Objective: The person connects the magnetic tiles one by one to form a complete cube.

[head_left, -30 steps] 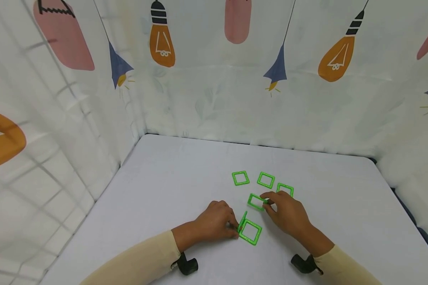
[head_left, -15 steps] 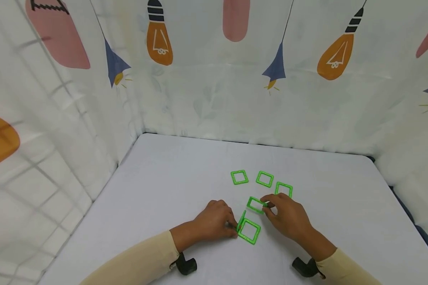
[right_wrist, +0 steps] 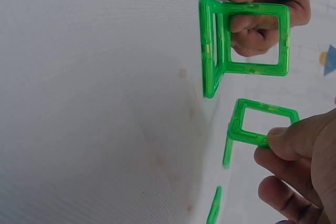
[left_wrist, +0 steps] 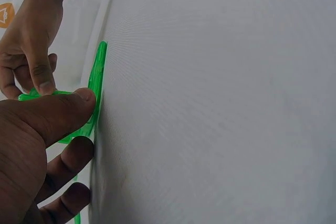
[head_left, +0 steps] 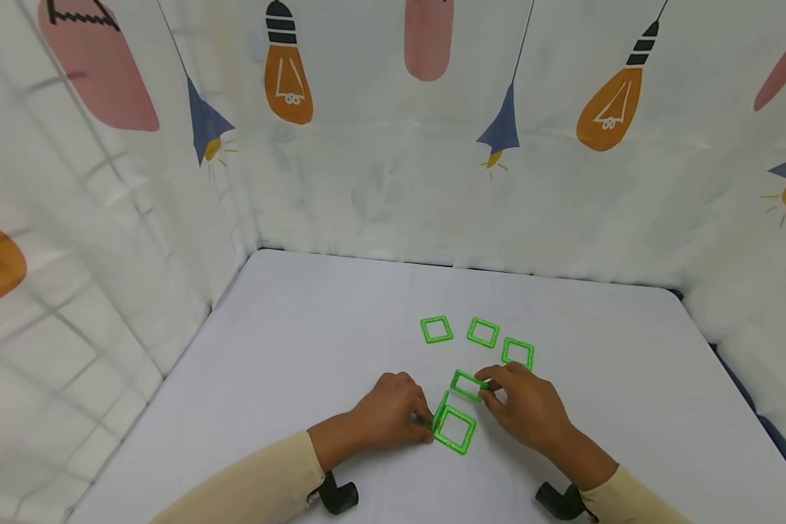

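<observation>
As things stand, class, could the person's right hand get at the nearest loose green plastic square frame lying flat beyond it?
Probably yes: the green square frame lies just past the right hand, nothing between; but that hand already pinches another frame.

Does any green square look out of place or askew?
One does: the upright square, pinched by the left hand, stands on edge against a flat square. The three far squares lie flat.

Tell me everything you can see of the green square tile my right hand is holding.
The held tile is a bright green, translucent, plastic-looking square frame with an open middle. The right hand pinches its right edge between thumb and fingers, tilting it above the white table. It hangs just behind the upright tile that the left hand steadies against a flat tile, apart from both. Three more tiles lie flat beyond it.
</observation>
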Demonstrator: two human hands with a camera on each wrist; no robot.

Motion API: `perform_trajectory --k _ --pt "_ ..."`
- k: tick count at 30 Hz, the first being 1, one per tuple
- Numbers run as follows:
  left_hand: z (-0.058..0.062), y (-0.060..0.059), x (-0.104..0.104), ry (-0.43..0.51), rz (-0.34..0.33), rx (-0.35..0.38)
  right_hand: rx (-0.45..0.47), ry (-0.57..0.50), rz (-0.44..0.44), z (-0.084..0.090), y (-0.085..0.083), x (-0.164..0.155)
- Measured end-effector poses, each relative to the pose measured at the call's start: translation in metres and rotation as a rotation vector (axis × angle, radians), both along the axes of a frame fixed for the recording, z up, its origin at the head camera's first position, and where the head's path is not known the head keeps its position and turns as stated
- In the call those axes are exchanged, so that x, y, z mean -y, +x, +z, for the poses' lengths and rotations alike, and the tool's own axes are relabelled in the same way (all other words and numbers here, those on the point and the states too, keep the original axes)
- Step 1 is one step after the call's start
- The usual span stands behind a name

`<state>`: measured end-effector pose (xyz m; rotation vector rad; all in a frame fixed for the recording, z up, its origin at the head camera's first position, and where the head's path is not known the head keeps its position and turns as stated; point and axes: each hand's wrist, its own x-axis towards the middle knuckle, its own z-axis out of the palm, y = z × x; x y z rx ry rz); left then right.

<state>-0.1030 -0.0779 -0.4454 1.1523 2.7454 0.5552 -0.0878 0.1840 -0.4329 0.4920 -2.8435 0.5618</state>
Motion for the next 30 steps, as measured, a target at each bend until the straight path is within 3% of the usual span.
perform_trajectory --k 30 --pt "0.002 -0.0002 -0.001 -0.011 -0.005 -0.014 0.03 0.009 0.012 -0.0041 0.007 0.002"
